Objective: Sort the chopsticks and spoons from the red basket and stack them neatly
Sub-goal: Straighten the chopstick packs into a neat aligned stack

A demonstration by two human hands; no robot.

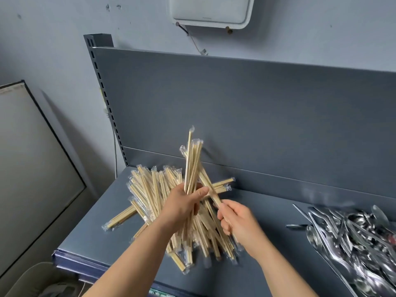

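A loose heap of wrapped wooden chopsticks (150,194) lies on the grey shelf (267,215) at the left. Above the heap, my left hand (184,204) grips an upright bundle of chopsticks (192,159) whose tips point up toward the back panel. My right hand (237,217) holds a wrapped pair of chopsticks (211,191) that slants up to the left and crosses the bundle. A pile of shiny metal spoons (353,236) lies at the shelf's right end, apart from both hands. No red basket is in view.
A tall grey back panel (235,108) rises behind the shelf, with a slotted upright post (102,86) at its left. A framed board (32,159) leans left of the shelf. A white box (211,10) hangs on the wall above.
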